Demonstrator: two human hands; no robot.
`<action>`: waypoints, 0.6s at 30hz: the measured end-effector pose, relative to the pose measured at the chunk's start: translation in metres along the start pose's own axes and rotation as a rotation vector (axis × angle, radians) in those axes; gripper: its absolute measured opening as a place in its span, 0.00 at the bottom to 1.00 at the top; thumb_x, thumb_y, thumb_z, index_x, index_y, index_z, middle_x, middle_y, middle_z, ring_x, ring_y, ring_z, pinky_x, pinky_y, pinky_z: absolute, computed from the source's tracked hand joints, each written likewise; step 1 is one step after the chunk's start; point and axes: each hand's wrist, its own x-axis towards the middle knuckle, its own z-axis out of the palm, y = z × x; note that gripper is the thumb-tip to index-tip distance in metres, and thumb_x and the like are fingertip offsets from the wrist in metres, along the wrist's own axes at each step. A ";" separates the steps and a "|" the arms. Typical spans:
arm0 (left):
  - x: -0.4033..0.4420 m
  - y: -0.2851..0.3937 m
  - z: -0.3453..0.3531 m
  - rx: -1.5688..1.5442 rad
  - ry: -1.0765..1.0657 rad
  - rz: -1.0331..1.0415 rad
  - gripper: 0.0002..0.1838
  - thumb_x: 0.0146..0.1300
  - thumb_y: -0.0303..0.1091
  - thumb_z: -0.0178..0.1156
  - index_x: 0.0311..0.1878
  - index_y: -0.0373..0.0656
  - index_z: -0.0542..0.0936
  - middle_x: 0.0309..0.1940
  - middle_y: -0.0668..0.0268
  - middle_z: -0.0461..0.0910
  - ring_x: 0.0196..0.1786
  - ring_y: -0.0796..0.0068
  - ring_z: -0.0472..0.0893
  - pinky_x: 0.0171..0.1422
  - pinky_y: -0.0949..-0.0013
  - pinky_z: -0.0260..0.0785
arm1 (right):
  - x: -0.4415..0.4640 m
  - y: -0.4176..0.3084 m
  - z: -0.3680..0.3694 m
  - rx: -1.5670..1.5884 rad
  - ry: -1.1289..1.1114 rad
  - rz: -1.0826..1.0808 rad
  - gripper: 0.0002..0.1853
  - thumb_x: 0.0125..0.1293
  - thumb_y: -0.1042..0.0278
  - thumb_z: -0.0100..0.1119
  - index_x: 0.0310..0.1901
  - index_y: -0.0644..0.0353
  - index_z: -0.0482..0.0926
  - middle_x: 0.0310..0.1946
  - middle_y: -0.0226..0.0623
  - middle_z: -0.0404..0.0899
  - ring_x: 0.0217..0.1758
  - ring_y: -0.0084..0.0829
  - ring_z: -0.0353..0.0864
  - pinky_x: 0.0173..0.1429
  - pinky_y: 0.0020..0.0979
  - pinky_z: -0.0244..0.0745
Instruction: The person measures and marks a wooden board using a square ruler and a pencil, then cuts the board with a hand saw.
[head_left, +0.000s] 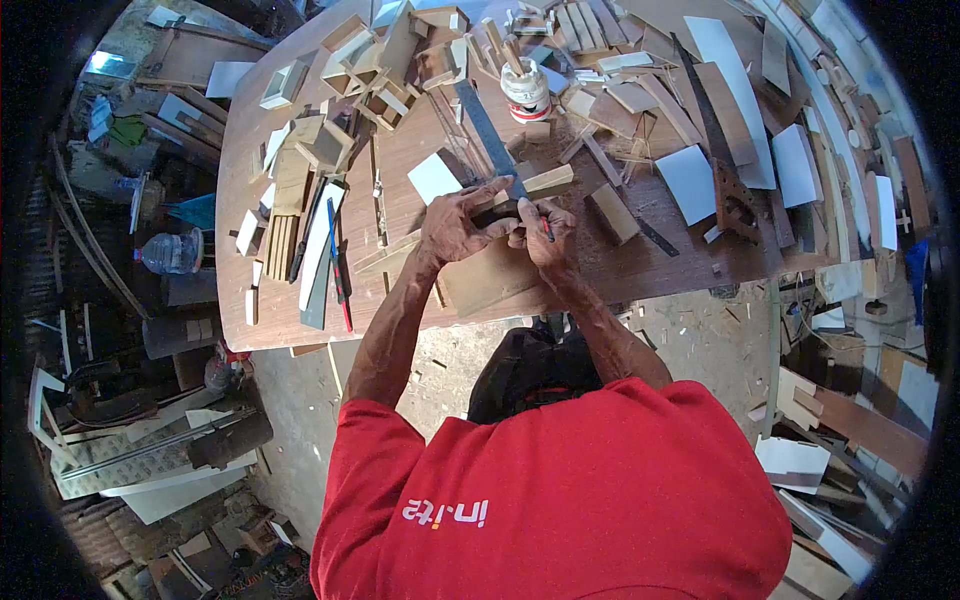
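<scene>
Over the brown wooden counter [690, 268], the left hand [456, 230] gripped a long grey metal square [484, 130], the right hand [546, 236] pinching a slim red pencil-like tool [546, 229] — pale wooden boxes [348, 48] seemingly joined, thin wooden strips [284, 236] not

This is a wood workshop. You can tell from the big saw [715, 140] on the worktop [700, 262], near a long metal ruler [487, 132] and a white tub [526, 92] with sticks [511, 52] poking out. Little wooden boxes [347, 50] and blocks [612, 213] are all around. Small pale bits [437, 362] dot the floor [300, 400], and more boards [868, 428] lie in a messy heap on the right.
</scene>
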 end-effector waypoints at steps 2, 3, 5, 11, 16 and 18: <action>0.000 0.000 0.001 -0.009 -0.013 -0.005 0.33 0.51 0.50 0.72 0.62 0.54 0.77 0.42 0.55 0.85 0.42 0.54 0.86 0.45 0.61 0.79 | 0.000 0.001 -0.001 -0.040 0.010 -0.002 0.15 0.70 0.61 0.58 0.29 0.63 0.78 0.20 0.32 0.78 0.18 0.21 0.76 0.22 0.24 0.73; 0.001 0.001 0.001 -0.009 -0.013 -0.004 0.33 0.51 0.50 0.72 0.62 0.54 0.77 0.42 0.55 0.85 0.42 0.54 0.86 0.45 0.61 0.79 | -0.001 -0.001 0.001 -0.028 0.017 -0.003 0.15 0.70 0.62 0.58 0.29 0.63 0.78 0.20 0.32 0.78 0.17 0.20 0.75 0.22 0.24 0.71; 0.000 0.002 0.000 -0.019 -0.022 -0.023 0.33 0.52 0.49 0.72 0.62 0.54 0.77 0.42 0.54 0.85 0.42 0.55 0.86 0.45 0.61 0.79 | -0.001 -0.002 0.002 -0.016 0.023 -0.004 0.15 0.70 0.62 0.58 0.29 0.63 0.78 0.20 0.31 0.77 0.17 0.20 0.74 0.21 0.24 0.70; -0.001 -0.004 0.006 -0.036 0.021 -0.003 0.31 0.52 0.47 0.71 0.61 0.52 0.78 0.41 0.54 0.85 0.41 0.56 0.86 0.43 0.61 0.79 | 0.009 0.008 -0.001 -0.062 -0.010 -0.043 0.18 0.70 0.61 0.57 0.23 0.61 0.74 0.15 0.30 0.75 0.14 0.20 0.72 0.19 0.26 0.65; 0.000 -0.005 0.005 0.012 0.034 0.019 0.31 0.53 0.47 0.71 0.61 0.50 0.78 0.39 0.54 0.85 0.40 0.56 0.86 0.43 0.62 0.79 | 0.009 0.005 -0.001 -0.047 -0.010 -0.031 0.18 0.70 0.62 0.57 0.23 0.61 0.74 0.16 0.31 0.75 0.14 0.21 0.72 0.19 0.26 0.66; 0.000 -0.006 0.006 0.011 0.027 0.004 0.31 0.54 0.47 0.70 0.61 0.50 0.78 0.38 0.54 0.85 0.40 0.55 0.86 0.43 0.62 0.79 | 0.009 0.002 0.000 -0.037 -0.007 0.000 0.18 0.70 0.62 0.57 0.23 0.61 0.74 0.16 0.32 0.76 0.14 0.21 0.72 0.19 0.26 0.66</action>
